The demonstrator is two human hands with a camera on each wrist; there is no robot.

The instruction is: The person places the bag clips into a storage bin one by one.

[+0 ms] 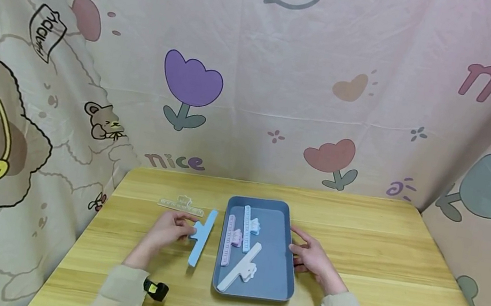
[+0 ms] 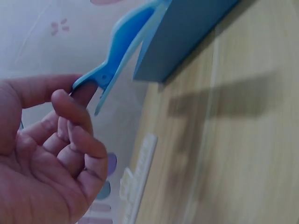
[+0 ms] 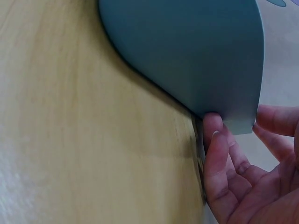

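Observation:
My left hand (image 1: 172,228) pinches the small grip of a blue clip (image 1: 202,238) between thumb and finger, holding it above the table just left of the grey-blue tray (image 1: 270,281). In the left wrist view the blue clip (image 2: 119,44) hangs from the fingertips of the hand (image 2: 51,154). My right hand (image 1: 312,254) touches the tray's right side; in the right wrist view its fingers lie along the tray wall (image 3: 187,51). Inside the tray are a pink clip (image 1: 228,242), a light blue clip (image 1: 247,229) and a white clip (image 1: 239,268) lying diagonally.
A clear clip (image 1: 181,208) lies on the wooden table (image 1: 370,282) behind my left hand, and shows pale in the left wrist view (image 2: 142,177). Patterned curtains (image 1: 255,95) stand behind the table and along both sides.

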